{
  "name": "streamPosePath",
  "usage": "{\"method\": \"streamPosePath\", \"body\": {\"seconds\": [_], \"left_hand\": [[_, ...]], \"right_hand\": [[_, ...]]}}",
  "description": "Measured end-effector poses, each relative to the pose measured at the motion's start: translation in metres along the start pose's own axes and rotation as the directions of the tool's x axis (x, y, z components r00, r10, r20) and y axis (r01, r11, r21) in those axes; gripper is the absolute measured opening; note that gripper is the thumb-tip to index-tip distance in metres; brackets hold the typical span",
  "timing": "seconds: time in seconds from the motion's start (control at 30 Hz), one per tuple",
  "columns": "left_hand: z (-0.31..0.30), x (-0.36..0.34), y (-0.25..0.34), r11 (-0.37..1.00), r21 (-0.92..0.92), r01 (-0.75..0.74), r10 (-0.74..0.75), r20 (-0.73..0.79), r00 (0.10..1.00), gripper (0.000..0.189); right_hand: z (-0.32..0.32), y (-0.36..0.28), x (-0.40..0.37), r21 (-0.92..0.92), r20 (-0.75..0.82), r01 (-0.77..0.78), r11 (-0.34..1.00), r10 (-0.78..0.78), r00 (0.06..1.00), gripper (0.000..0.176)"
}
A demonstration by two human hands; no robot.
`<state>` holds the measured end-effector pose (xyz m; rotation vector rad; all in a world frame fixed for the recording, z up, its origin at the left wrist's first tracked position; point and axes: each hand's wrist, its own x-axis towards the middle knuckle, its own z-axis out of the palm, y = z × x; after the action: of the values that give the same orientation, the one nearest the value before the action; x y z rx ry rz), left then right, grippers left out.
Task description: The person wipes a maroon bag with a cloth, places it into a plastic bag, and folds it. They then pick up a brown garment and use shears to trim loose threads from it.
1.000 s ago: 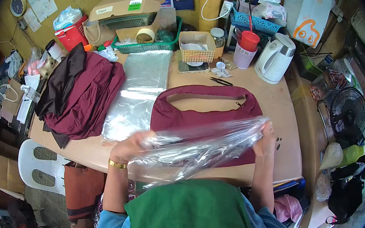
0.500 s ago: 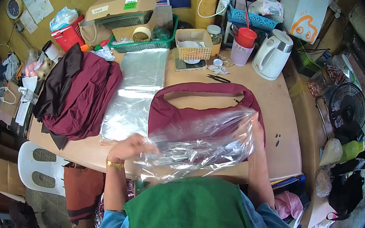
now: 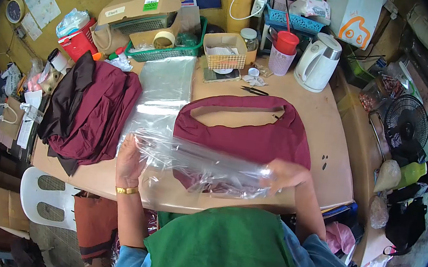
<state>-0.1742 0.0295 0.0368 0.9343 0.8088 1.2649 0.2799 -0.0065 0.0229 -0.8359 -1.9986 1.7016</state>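
Note:
A clear plastic bag [image 3: 205, 163] stretches between my two hands, over the lower part of a maroon fabric bag [image 3: 245, 137] lying flat on the table. My left hand [image 3: 129, 161], with a gold band at the wrist, is closed on the plastic's left end. At the other end, my right hand [image 3: 286, 175] has its fingers bent round the plastic and is slightly blurred. A stack of clear plastic sheets [image 3: 165, 87] lies left of the maroon bag. Farther left is a pile of maroon and black fabric [image 3: 99, 111].
Small black snips [image 3: 254, 91] lie above the maroon bag. Along the table's back stand a green basket [image 3: 167, 54], a woven box [image 3: 224, 59], a lilac cup [image 3: 281, 62] and a white kettle [image 3: 317, 63]. A white chair [image 3: 51, 196] is at lower left.
My left hand has moved left and up, and my right hand has come down. The plastic bag has gone from slanted and bunched to stretched nearly level between them.

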Motion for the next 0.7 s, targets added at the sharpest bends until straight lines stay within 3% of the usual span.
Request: {"method": "streamPosePath", "body": {"seconds": [0.03, 0.07, 0.1, 0.13, 0.17, 0.2, 0.23, 0.27, 0.3, 0.33, 0.37, 0.4, 0.43, 0.5, 0.53, 0.57, 0.6, 0.63, 0.67, 0.7], "left_hand": [[0.002, 0.007, -0.001, 0.902, -0.422, 0.091, 0.012, 0.235, 0.972, 0.022], [0.003, 0.010, -0.003, 0.632, -0.728, 0.265, 0.120, 0.430, 0.895, 0.023], [-0.001, 0.006, -0.005, 0.632, -0.728, 0.266, 0.117, 0.430, 0.895, 0.023], [-0.008, -0.003, -0.009, 0.706, -0.642, 0.299, -0.031, 0.395, 0.918, 0.026], [-0.015, -0.015, -0.015, 0.763, -0.548, 0.343, -0.173, 0.337, 0.925, 0.031], [-0.024, -0.030, -0.034, 0.957, 0.129, 0.259, -0.264, 0.021, 0.964, 0.035], [0.002, -0.020, -0.008, 0.938, 0.347, -0.016, -0.219, 0.626, 0.748, 0.038], [0.010, -0.017, -0.002, 0.839, 0.536, 0.093, -0.418, 0.527, 0.740, 0.034], [0.014, -0.014, 0.000, 0.693, 0.694, 0.195, -0.588, 0.389, 0.709, 0.031], [-0.006, -0.015, -0.006, 0.808, 0.541, 0.234, -0.423, 0.256, 0.869, 0.026], [-0.014, -0.015, -0.002, 0.902, 0.372, 0.218, -0.261, 0.071, 0.963, 0.023], [-0.014, -0.011, -0.003, 0.992, -0.099, 0.072, -0.075, -0.018, 0.997, 0.022], [-0.001, -0.004, 0.011, 0.968, -0.249, -0.006, -0.042, -0.185, 0.982, 0.026], [-0.005, 0.000, 0.010, 0.854, -0.519, 0.043, -0.099, -0.081, 0.992, 0.027], [-0.009, 0.005, 0.007, 0.685, -0.684, 0.250, -0.075, 0.275, 0.958, 0.028], [-0.014, 0.011, 0.003, 0.487, -0.722, 0.492, 0.041, 0.581, 0.813, 0.028], [-0.033, 0.001, 0.004, 0.765, -0.494, 0.413, -0.196, 0.432, 0.880, 0.027], [-0.020, -0.006, 0.004, 0.764, -0.495, 0.414, -0.198, 0.431, 0.880, 0.027], [0.003, -0.015, 0.007, 0.996, -0.020, 0.084, -0.059, 0.560, 0.827, 0.026], [0.015, -0.019, 0.008, 0.847, 0.387, -0.366, -0.024, 0.715, 0.699, 0.026]], "right_hand": [[0.007, -0.026, 0.007, -0.036, 0.273, -0.209, 0.977, 0.211, 0.939, 0.021], [0.010, -0.018, 0.004, -0.034, 0.273, -0.208, 0.977, 0.209, 0.939, 0.021], [0.014, -0.005, -0.002, 0.272, -0.014, 0.011, 0.962, -0.008, 1.000, 0.017], [0.016, 0.002, -0.005, 0.472, -0.348, 0.300, 0.829, -0.138, 0.927, 0.013], [0.020, -0.012, 0.004, 0.505, -0.573, 0.536, 0.676, -0.202, 0.794, 0.012], [0.011, -0.008, 0.009, 0.614, -0.595, 0.672, 0.414, -0.316, 0.739, 0.013], [0.003, -0.001, 0.014, 0.676, -0.638, 0.729, 0.112, -0.407, 0.654, 0.014], [0.014, 0.002, 0.013, 0.620, -0.758, 0.762, 0.190, -0.106, 0.643, 0.020], [0.009, -0.001, 0.024, 0.786, -0.561, 0.619, -0.002, -0.423, 0.712, 0.030], [0.016, -0.011, 0.025, 0.778, -0.594, 0.565, 0.275, 0.029, 0.804, 0.035], [0.023, -0.020, 0.022, 0.789, -0.599, 0.380, 0.484, 0.467, 0.650, 0.039], [0.011, 0.018, 0.009, 0.841, -0.313, 0.191, 0.505, 0.168, 0.935, 0.043], [0.015, 0.008, 0.016, 0.168, -0.244, 0.226, 0.959, -0.181, 0.953, 0.039], [0.021, 0.000, 0.014, 0.259, -0.316, 0.265, 0.929, -0.178, 0.932, 0.036], [0.026, -0.002, 0.012, 0.347, -0.388, 0.309, 0.886, -0.164, 0.907, 0.033], [0.031, -0.005, 0.010, 0.426, -0.456, 0.355, 0.832, -0.142, 0.878, 0.030], [0.033, -0.009, 0.009, 0.495, -0.520, 0.404, 0.769, -0.110, 0.847, 0.028], [0.032, -0.018, 0.019, 0.527, -0.787, 0.545, 0.652, 0.134, 0.602, 0.025], [0.024, -0.020, 0.026, 0.532, -0.821, 0.698, 0.479, 0.091, 0.564, 0.028], [0.019, -0.019, 0.030, 0.506, -0.857, 0.815, 0.282, 0.057, 0.512, 0.032]]}}
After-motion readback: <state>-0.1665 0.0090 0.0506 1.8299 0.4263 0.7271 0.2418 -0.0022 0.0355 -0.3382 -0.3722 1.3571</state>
